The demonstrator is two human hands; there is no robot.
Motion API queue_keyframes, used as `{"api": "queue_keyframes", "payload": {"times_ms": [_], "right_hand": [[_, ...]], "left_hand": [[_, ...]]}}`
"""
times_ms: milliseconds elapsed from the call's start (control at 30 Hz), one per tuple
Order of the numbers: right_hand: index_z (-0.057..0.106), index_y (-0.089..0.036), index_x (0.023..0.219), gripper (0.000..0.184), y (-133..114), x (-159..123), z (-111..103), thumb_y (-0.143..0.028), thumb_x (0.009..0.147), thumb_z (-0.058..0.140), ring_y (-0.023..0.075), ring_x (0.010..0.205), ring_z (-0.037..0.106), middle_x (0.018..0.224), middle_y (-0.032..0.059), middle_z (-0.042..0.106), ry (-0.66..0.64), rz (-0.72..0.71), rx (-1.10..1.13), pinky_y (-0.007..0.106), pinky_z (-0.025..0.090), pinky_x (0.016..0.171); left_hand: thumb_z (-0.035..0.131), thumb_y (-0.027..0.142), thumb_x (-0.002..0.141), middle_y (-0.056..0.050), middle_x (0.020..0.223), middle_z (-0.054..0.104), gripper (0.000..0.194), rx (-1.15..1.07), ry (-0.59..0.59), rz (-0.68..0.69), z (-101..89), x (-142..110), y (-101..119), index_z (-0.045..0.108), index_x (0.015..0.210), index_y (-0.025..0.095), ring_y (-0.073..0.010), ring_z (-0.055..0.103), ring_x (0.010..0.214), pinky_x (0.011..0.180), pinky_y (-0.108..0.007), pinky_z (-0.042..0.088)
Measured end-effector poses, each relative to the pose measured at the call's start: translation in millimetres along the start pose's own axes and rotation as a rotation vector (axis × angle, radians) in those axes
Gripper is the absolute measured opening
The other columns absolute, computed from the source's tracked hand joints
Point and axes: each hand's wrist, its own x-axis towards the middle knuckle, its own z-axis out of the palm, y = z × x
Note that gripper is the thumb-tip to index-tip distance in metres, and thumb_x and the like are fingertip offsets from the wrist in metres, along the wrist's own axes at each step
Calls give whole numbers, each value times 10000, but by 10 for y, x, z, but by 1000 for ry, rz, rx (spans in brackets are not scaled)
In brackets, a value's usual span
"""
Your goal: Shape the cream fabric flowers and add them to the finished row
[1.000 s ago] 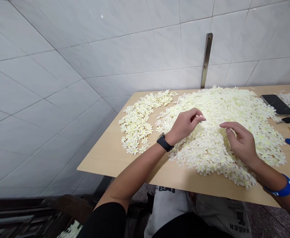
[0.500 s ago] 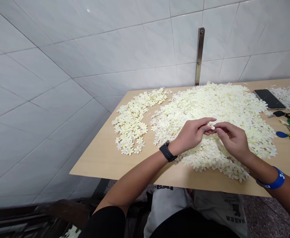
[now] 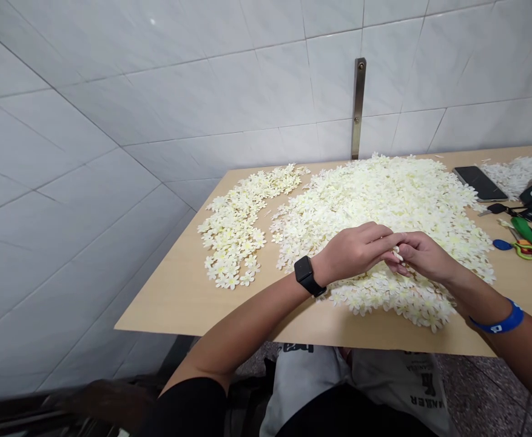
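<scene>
Left hand (image 3: pixel 354 252), right hand (image 3: pixel 424 255) closer | 1 artificial flower (image 3: pixel 397 254) between fingers (image 3: pixel 381 241)

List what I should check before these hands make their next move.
Small white flower between the hands: ok, held at the fingertips.
Which one grips it, left hand or right hand: cannot tell, the fingers overlap.
Flower's shape: cannot tell, fingers hide most of it.
Big flower pile below the hands: ok, within reach.
Smaller flower pile: ok, apart from the big pile.
Phone: ok, beside the big pile, uncovered.
</scene>
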Motion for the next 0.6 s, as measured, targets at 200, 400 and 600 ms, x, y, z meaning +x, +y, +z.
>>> {"api": "queue_keyframes", "payload": {"times_ms": [200, 400, 600], "right_hand": [[758, -152, 821, 427, -12, 12, 50, -557, 929, 673, 158, 575, 662, 746, 85, 758, 40, 46, -10, 291, 563, 556], [747, -167, 752, 432, 7, 10, 80, -553, 931, 673, 176, 649, 704, 672, 60, 733, 76, -3, -109, 292, 582, 632], [789, -194, 915, 373, 95, -11, 93, -560, 897, 718, 214, 883, 771, 914, 71, 791, 107, 112, 128, 392, 647, 866]], "left_hand": [[412, 180, 1054, -179, 1540, 531, 472, -143, -37, -4, 45, -24, 51, 396, 1523, 135, -257, 510, 1435, 1180, -449, 493], [419, 294, 1079, -188, 1651, 385, 629, -319, -148, -118, 81, -134, 65, 166, 1645, 189, -244, 439, 1521, 1213, -425, 484], [420, 159, 1063, -131, 1659, 391, 664, -304, -101, -83, 129, -208, -25, 160, 1662, 283, -221, 463, 1507, 1192, -407, 515]]}}
